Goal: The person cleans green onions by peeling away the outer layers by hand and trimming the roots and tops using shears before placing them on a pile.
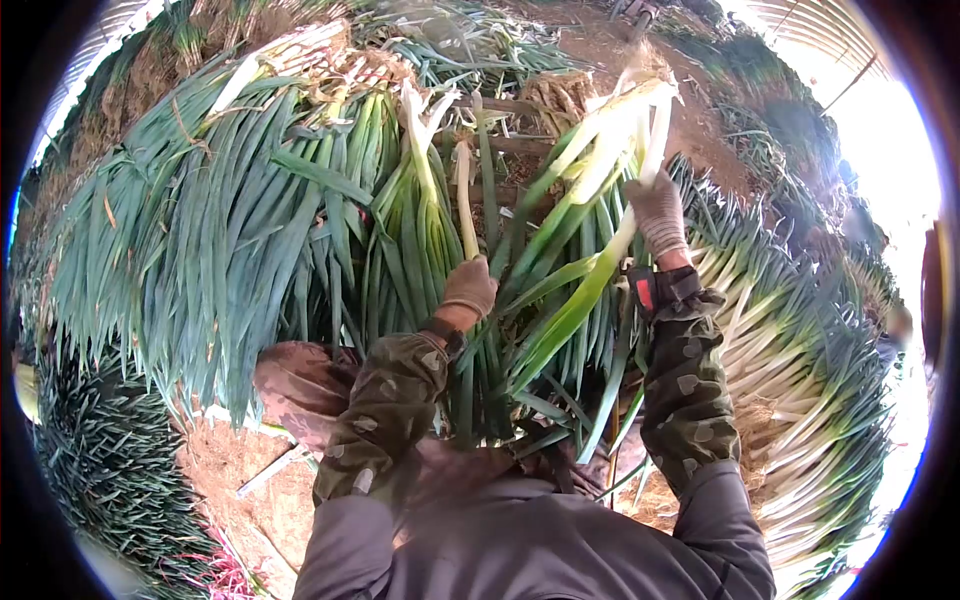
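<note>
In a brown knitted glove, my left hand [468, 288] is closed around a thin leek [465, 200], whose pale stalk points up and away from me. My right hand [658, 212], gloved the same way, grips another leek [655, 135] by its white shank. Green leaves of that leek hang down toward my lap. Between and beyond my hands lie more loose leeks [600, 150], white ends facing away. The fingertips of both hands are partly hidden by the gloves' angle.
A large pile of leeks [200, 230] fills the left side. At right runs a long row of leeks [790, 400] with white shanks toward me. Dark green leaves [100, 470] are heaped at lower left, near pink ties [228, 570]. Brown soil [240, 460] shows beside my leg.
</note>
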The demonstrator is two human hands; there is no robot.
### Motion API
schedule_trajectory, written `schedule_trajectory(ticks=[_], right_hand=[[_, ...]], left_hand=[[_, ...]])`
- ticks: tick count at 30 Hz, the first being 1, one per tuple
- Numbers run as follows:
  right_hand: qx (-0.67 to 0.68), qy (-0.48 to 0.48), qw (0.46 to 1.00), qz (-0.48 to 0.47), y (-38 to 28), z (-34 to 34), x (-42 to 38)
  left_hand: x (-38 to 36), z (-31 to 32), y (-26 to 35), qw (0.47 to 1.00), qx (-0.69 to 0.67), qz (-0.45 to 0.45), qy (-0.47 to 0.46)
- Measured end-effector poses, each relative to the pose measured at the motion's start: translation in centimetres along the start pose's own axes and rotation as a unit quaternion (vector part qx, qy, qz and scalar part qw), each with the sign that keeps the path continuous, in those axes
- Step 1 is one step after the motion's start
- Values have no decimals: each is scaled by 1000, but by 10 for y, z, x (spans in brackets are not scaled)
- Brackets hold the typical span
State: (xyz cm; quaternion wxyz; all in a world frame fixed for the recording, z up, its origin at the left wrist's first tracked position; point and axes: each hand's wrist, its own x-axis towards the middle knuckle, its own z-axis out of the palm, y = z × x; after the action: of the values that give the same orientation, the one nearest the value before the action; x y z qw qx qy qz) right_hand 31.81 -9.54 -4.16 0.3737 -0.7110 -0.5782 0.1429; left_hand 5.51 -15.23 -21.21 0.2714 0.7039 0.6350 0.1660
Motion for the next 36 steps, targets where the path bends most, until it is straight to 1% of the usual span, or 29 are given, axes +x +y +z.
schedule_trajectory(ticks=[1, 2, 3, 4, 5, 6, 8, 9, 10, 11, 12, 13, 14, 16, 17, 18, 19, 20, 21, 22, 23, 25, 26, 27, 28, 30, 31, 33, 36], right_hand=[[-12, -24, 1000, -1, -3, 3, -8], [-84, -56, 994, -50, 19, 18, 0], [-156, -88, 979, -99, 14, 27, -2], [-124, -155, 980, 24, 14, 32, -14], [-140, -188, 972, 30, 21, 46, -22], [-164, -220, 961, 12, 41, 67, -27], [-187, -234, 953, -32, 72, 104, -41], [-135, -229, 961, 71, 36, 100, -59], [-120, -212, 969, 46, 37, 106, -66], [-106, -195, 975, 24, 34, 109, -74], [-77, -221, 969, 73, 26, 107, -78], [-56, -244, 964, 92, 27, 111, -79], [-21, -246, 964, 98, 35, 116, -77], [51, -251, 962, 90, 49, 118, -74], [34, -254, 962, 99, 48, 110, -67], [-36, -231, 968, 89, 50, 101, -56], [-106, -208, 969, 80, 53, 95, -49], [-79, -141, 983, 83, 25, 70, -54], [-68, -118, 988, 72, 36, 71, -44], [-60, -118, 989, 63, 31, 68, -45], [-52, -116, 991, 51, 24, 65, -45], [22, -203, 978, 41, 26, 69, -43], [50, -190, 980, 35, 57, 89, -40], [122, -206, 969, 64, 44, 86, -50], [155, -211, 962, 76, 32, 82, -61], [233, -219, 944, 83, 28, 89, -76], [177, -201, 960, 78, 35, 97, -75], [257, -192, 940, 116, 19, 92, -83], [301, -228, 915, 139, 15, 87, -90]], left_hand=[[3, 10, -3, 999, 36, -9, 12], [6, 18, -4, 997, 71, -18, 23], [12, 23, 0, 993, 109, -34, 39], [20, 29, 6, 986, 148, -51, 55], [27, 34, 8, 977, 188, -68, 70], [34, 46, 1, 964, 241, -51, 101], [40, 71, -19, 949, 282, -62, 124], [41, 78, -25, 941, 303, -67, 137], [35, 76, -22, 938, 319, -65, 121], [32, 75, -23, 954, 281, -71, 83], [29, 72, -26, 967, 240, -77, 45], [30, 67, -27, 977, 197, -83, 11], [33, 55, -24, 980, 147, -131, -24], [33, 41, -26, 988, 33, -148, -7], [32, 33, -28, 987, -23, -156, 1], [28, 21, -27, 988, -57, -137, 43], [22, 10, -26, 987, -94, -118, 54], [13, -6, -22, 985, -130, -97, 65], [4, -22, -15, 980, -165, -77, 76], [-6, -32, 1, 960, -254, -52, 111], [-5, -29, 8, 959, -259, -26, 116], [-3, -25, 18, 973, -220, 9, 74], [-5, -24, 25, 973, -221, 17, 70], [-8, -26, 32, 973, -220, 25, 67], [-11, -26, 38, 973, -219, 32, 62], [-16, -18, 41, 971, -230, 21, 55], [-18, -15, 42, 970, -235, 16, 53], [-17, -9, 38, 966, -253, 11, 57], [-19, -9, 33, 951, -304, 2, 55]])
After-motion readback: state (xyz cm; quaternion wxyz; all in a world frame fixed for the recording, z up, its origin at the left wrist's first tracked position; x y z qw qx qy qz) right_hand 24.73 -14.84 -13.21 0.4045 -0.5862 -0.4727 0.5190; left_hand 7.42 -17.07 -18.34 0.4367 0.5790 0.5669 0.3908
